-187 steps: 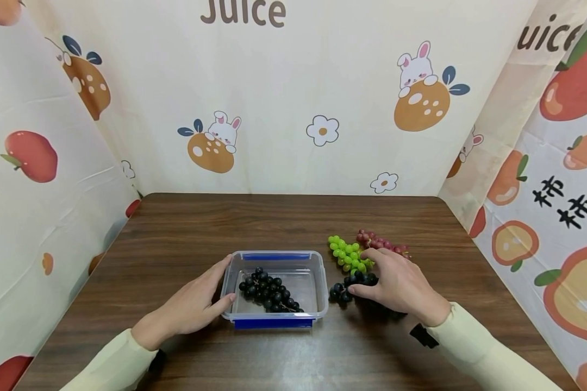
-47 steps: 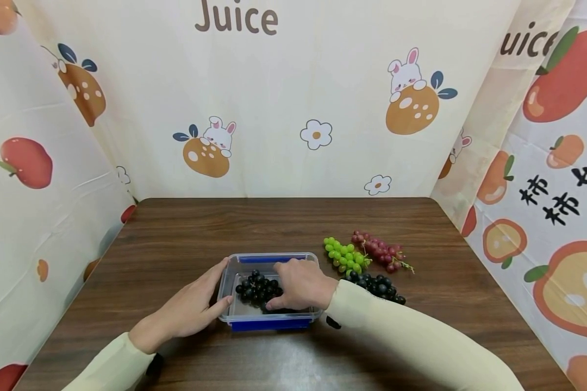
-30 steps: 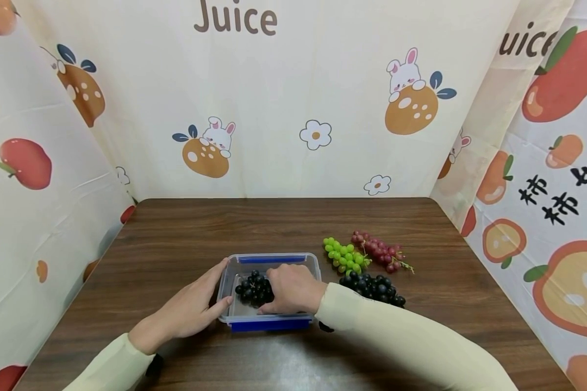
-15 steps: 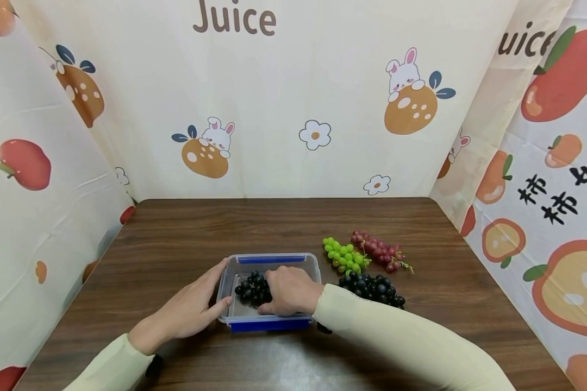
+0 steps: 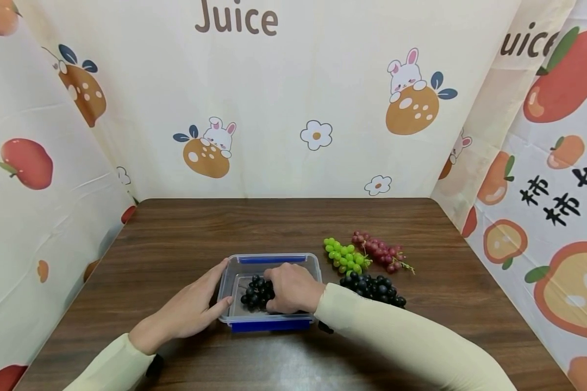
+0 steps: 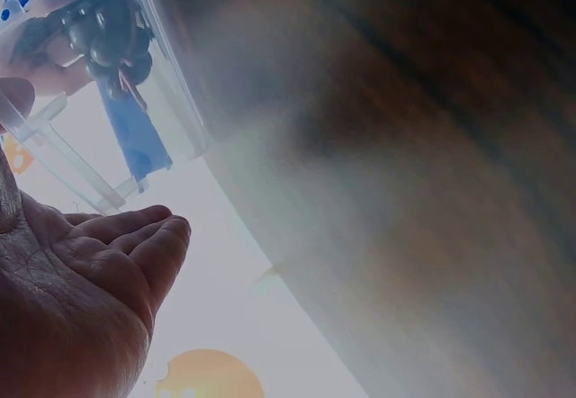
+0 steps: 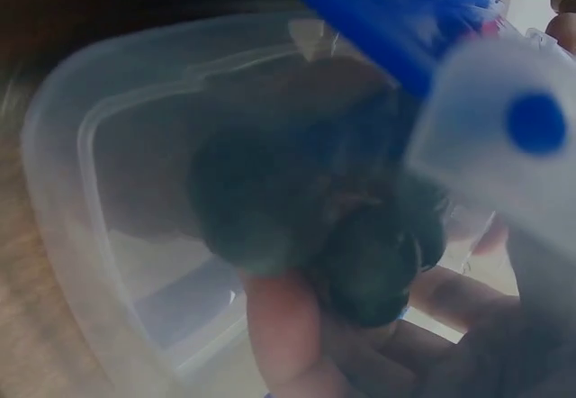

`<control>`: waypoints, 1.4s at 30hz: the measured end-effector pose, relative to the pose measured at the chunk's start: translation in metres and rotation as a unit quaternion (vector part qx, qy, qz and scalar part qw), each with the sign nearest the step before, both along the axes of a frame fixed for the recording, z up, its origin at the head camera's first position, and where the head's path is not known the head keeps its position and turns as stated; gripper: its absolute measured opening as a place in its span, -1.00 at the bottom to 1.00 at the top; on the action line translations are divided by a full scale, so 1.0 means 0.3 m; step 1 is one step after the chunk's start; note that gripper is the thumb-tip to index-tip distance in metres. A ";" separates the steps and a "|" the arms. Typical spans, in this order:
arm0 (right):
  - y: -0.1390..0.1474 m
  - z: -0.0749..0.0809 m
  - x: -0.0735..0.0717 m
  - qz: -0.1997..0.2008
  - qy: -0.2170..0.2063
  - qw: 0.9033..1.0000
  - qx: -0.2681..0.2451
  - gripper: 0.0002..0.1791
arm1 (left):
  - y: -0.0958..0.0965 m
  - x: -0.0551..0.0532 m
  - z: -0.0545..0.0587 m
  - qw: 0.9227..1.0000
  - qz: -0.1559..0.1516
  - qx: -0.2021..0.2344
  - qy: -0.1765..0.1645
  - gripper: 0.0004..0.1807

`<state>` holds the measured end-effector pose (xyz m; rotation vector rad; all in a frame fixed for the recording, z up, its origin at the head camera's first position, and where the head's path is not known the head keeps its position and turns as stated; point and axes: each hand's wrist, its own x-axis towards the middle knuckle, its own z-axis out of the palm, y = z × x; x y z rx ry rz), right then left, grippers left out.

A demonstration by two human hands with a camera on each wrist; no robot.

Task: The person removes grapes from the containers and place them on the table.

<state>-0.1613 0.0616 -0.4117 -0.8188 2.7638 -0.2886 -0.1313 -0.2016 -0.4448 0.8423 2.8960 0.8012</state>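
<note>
A clear plastic box (image 5: 237, 310) with blue clips sits on the table in front of me. My left hand (image 5: 188, 304) rests against its left side, fingers lying nearly straight along the wall and thumb at the near left corner. Inside the box, my right hand (image 5: 293, 289) grips a bunch of black grapes (image 5: 257, 294), hiding the bunch's right part. Through the box wall in the right wrist view, dark grapes (image 7: 371, 267) show between thumb and fingers. The left wrist view shows the grapes (image 6: 106, 31) through the plastic, beyond the left hand (image 6: 99, 281).
Right of the box lie a green grape bunch (image 5: 344, 255), a red grape bunch (image 5: 379, 251) and another black grape bunch (image 5: 374, 288), partly covered by the right sleeve (image 5: 396, 331). Printed cloth (image 5: 274, 81) hangs around the brown wooden table (image 5: 200, 228).
My right hand has moved from the black grapes on the table into the box. In the last half second it has shifted the bunch there slightly rightward. The left hand has stayed put.
</note>
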 end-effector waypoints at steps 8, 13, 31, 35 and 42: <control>0.016 0.009 -0.004 -0.008 0.009 1.000 -0.008 -0.40 | -0.001 -0.003 -0.001 1.000 -0.004 0.001 -0.001 -0.10; 0.032 0.026 -0.006 -0.019 0.005 0.999 -0.029 -0.39 | -0.001 -0.002 0.000 1.000 -0.004 0.002 0.000 -0.09; 0.096 0.099 0.013 -0.041 0.022 0.993 -0.106 -0.46 | 0.004 0.000 0.002 1.000 0.000 -0.008 0.006 -0.09; 0.110 0.111 0.018 -0.039 0.030 0.992 -0.119 -0.44 | 0.005 0.001 0.004 1.000 -0.001 -0.007 0.006 -0.09; 0.136 0.133 0.019 -0.035 0.046 0.987 -0.148 -0.48 | 0.004 0.001 0.002 1.000 -0.001 -0.007 0.005 -0.10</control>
